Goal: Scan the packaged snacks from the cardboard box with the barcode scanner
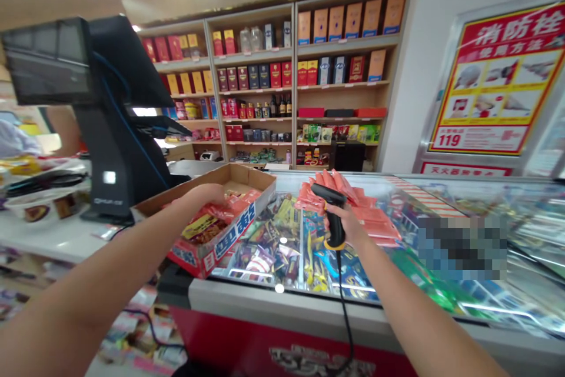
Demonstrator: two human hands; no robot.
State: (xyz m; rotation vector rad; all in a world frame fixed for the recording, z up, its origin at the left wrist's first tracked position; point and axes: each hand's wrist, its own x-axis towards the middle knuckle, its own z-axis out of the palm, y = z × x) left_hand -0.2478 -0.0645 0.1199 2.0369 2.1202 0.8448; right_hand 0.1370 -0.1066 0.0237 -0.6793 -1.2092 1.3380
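Observation:
My right hand (pixel 342 221) is wrapped round the grip of a black barcode scanner (pixel 332 194) with yellow trim, held above the glass top of a display freezer. Its cable hangs down the front. Beyond the scanner a pile of flat red packets (pixel 375 225) lies on the glass. To the left, my left hand (pixel 210 194) reaches into an open cardboard box (pixel 247 223) of red snack packets (pixel 233 205). A yellow-labelled packet (pixel 199 227) lies at the box's near end. The fingers of my left hand are mostly hidden among the packets.
A black checkout terminal (pixel 117 130) stands on the white counter (pixel 48 242) at left. Frozen packages show through the freezer glass (pixel 282 247). Boxed bottles fill wall shelves (pixel 256 89) behind. A red and white sign (pixel 494 83) hangs at right. At far left, part of another person (pixel 15 139) shows.

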